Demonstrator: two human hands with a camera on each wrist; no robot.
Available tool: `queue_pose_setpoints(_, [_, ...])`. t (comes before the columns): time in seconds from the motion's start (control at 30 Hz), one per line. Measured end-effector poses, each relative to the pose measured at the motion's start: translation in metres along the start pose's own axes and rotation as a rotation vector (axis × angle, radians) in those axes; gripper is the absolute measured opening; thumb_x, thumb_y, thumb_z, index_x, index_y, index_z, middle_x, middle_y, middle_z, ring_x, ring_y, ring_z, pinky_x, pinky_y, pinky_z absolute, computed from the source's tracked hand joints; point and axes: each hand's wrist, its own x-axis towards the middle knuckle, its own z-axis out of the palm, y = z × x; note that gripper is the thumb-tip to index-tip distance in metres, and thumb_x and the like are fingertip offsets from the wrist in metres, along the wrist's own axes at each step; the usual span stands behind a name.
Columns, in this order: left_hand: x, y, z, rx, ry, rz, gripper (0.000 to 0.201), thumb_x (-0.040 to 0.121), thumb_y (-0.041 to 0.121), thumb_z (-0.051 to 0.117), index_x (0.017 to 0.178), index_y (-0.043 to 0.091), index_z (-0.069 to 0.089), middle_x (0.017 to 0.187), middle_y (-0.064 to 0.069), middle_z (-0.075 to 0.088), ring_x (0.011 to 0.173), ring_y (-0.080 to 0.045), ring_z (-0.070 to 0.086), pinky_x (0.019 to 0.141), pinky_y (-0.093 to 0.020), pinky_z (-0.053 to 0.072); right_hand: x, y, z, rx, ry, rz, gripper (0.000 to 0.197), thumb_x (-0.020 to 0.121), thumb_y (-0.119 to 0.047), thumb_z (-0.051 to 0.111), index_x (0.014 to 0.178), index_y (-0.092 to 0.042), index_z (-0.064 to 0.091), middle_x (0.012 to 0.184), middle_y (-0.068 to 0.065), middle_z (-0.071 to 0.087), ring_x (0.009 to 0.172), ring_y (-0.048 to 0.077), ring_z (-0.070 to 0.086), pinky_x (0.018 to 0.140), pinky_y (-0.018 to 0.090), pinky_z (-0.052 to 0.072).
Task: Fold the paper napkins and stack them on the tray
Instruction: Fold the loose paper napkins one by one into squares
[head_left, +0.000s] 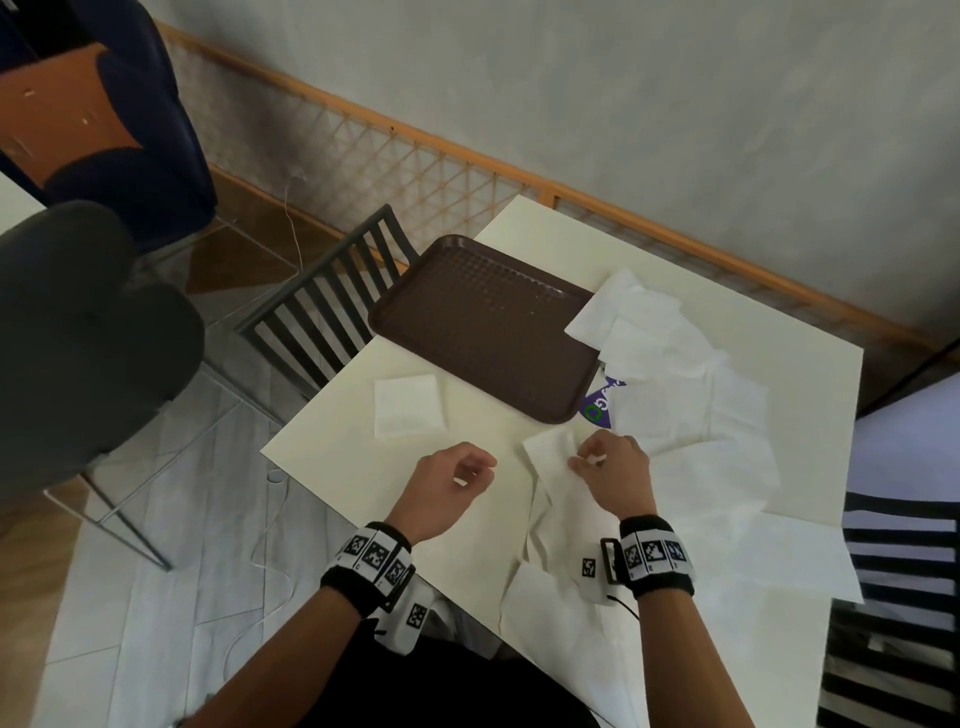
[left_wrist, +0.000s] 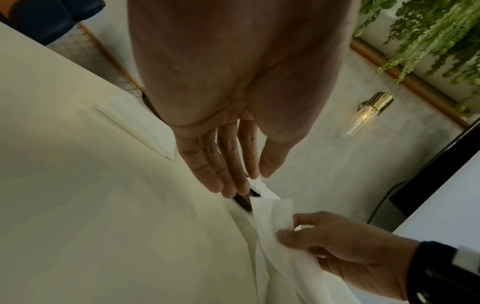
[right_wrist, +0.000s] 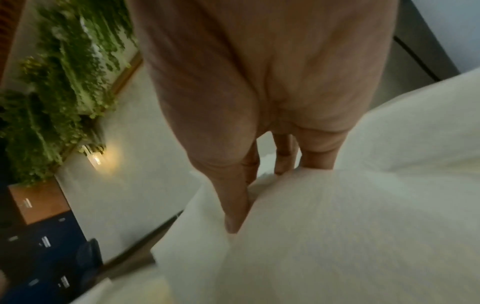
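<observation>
One folded napkin (head_left: 410, 406) lies flat on the cream table (head_left: 332, 441), just left of one brown tray (head_left: 483, 322), whose ribbed floor is bare apart from a corner of the loose napkin pile (head_left: 670, 364) lapping over its right rim. The pile is a heap of unfolded white sheets – too overlapped to count. The right hand (head_left: 615, 470) pinches the top edge of the napkin being lifted (head_left: 558, 499) between thumb and fingers. The left hand (head_left: 449, 480) hovers beside it, fingers loosely curled, holding nothing. The left wrist view alone shows the right hand's thumb and fingertips (left_wrist: 288, 236) closed on the sheet – plus a wall lamp (left_wrist: 369, 112) and hanging greenery (left_wrist: 428, 30); the right wrist view is blurred.
</observation>
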Motion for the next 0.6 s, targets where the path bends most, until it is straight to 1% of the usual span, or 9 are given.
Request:
queue_pose_setpoints(0.07, [-0.001, 0.005, -0.001, -0.051, -0.003, -0.026, 0.015, 0.101, 0.039, 0.074, 0.112, 0.03, 0.075, 0.105, 0.013, 0.079, 0.097, -0.002, 0.073, 0.092, -0.024, 0.059, -0.012, -0.018, -0.01, 0.152, 0.016, -0.063, 0.022, 0.09, -0.022, 0.087, 0.084, -0.023, 0.066, 0.095, -0.006, 0.075, 0.096, 0.019, 0.072, 0.081, 0.029, 0.048])
queue_pose_setpoints(0.17, [0.003, 0.016, 0.002, -0.229, -0.027, -0.096, 0.038, 0.093, 0.057, 0.076, 0.118, 0.028, 0.072, 0.106, 0.007, 0.081, 0.099, -0.008, 0.077, 0.093, -0.03, 0.061, -0.026, -0.046, -0.02, 0.347, 0.006, -0.154, 0.02, 0.091, -0.025, 0.087, 0.086, -0.023, 0.067, 0.095, -0.012, 0.076, 0.097, 0.008, 0.072, 0.084, 0.025, 0.052])
queue_pose_setpoints(0.2, [0.005, 0.021, 0.004, -0.306, -0.034, -0.116, 0.042, 0.092, 0.055, 0.079, 0.119, 0.025, 0.071, 0.106, 0.003, 0.082, 0.099, -0.013, 0.079, 0.093, -0.033, 0.063, -0.027, -0.053, -0.02, 0.4, 0.006, -0.164, 0.019, 0.092, -0.025, 0.086, 0.087, -0.023, 0.068, 0.096, -0.012, 0.076, 0.098, 0.007, 0.071, 0.085, 0.026, 0.053])
queue_pose_setpoints(0.23, [0.008, 0.024, 0.007, -0.381, -0.031, -0.13, 0.04, 0.092, 0.048, 0.082, 0.118, 0.019, 0.072, 0.106, -0.001, 0.082, 0.098, -0.018, 0.08, 0.091, -0.036, 0.064, -0.027, -0.059, -0.02, 0.438, 0.009, -0.164, 0.019, 0.092, -0.025, 0.086, 0.088, -0.021, 0.069, 0.096, -0.011, 0.076, 0.099, 0.007, 0.071, 0.084, 0.026, 0.053])
queue_pose_setpoints(0.3, [0.016, 0.028, 0.015, -0.472, 0.01, -0.142, 0.028, 0.095, 0.027, 0.083, 0.113, 0.009, 0.072, 0.102, -0.009, 0.082, 0.096, -0.027, 0.081, 0.087, -0.04, 0.067, -0.021, -0.064, -0.013, 0.473, 0.021, -0.131, 0.018, 0.092, -0.025, 0.087, 0.089, -0.021, 0.069, 0.096, -0.01, 0.076, 0.099, 0.005, 0.07, 0.083, 0.026, 0.052])
queue_pose_setpoints(0.37, [0.024, 0.026, 0.021, -0.457, 0.071, -0.154, 0.013, 0.098, 0.014, 0.079, 0.104, 0.004, 0.072, 0.097, -0.014, 0.082, 0.091, -0.03, 0.081, 0.081, -0.042, 0.068, -0.015, -0.061, -0.002, 0.484, 0.02, -0.081, 0.023, 0.087, -0.027, 0.091, 0.093, -0.023, 0.069, 0.098, -0.01, 0.075, 0.099, 0.011, 0.071, 0.085, 0.031, 0.055])
queue_pose_setpoints(0.43, [0.032, 0.02, 0.026, -0.367, 0.126, -0.207, 0.007, 0.098, 0.009, 0.077, 0.097, 0.004, 0.072, 0.093, -0.014, 0.082, 0.083, -0.028, 0.082, 0.077, -0.044, 0.069, -0.013, -0.054, 0.009, 0.447, 0.02, -0.003, 0.041, 0.078, -0.035, 0.097, 0.104, -0.028, 0.065, 0.111, -0.005, 0.072, 0.103, 0.019, 0.069, 0.087, 0.038, 0.058])
queue_pose_setpoints(0.5, [0.039, 0.01, 0.027, -0.225, 0.166, -0.248, 0.007, 0.097, 0.011, 0.078, 0.093, 0.008, 0.073, 0.086, -0.007, 0.081, 0.072, -0.026, 0.081, 0.075, -0.045, 0.069, -0.014, -0.047, 0.017, 0.409, 0.038, 0.073, 0.059, 0.069, -0.037, 0.102, 0.113, -0.031, 0.063, 0.124, 0.001, 0.063, 0.105, 0.024, 0.07, 0.089, 0.039, 0.061])
queue_pose_setpoints(0.6, [0.044, -0.002, 0.024, -0.097, 0.183, -0.24, 0.011, 0.095, 0.015, 0.08, 0.088, 0.011, 0.072, 0.076, -0.002, 0.077, 0.063, -0.026, 0.077, 0.071, -0.041, 0.068, -0.017, -0.045, 0.023, 0.404, 0.042, 0.104, 0.063, 0.07, -0.021, 0.104, 0.121, -0.023, 0.066, 0.133, 0.006, 0.047, 0.096, 0.013, 0.071, 0.089, 0.028, 0.058])
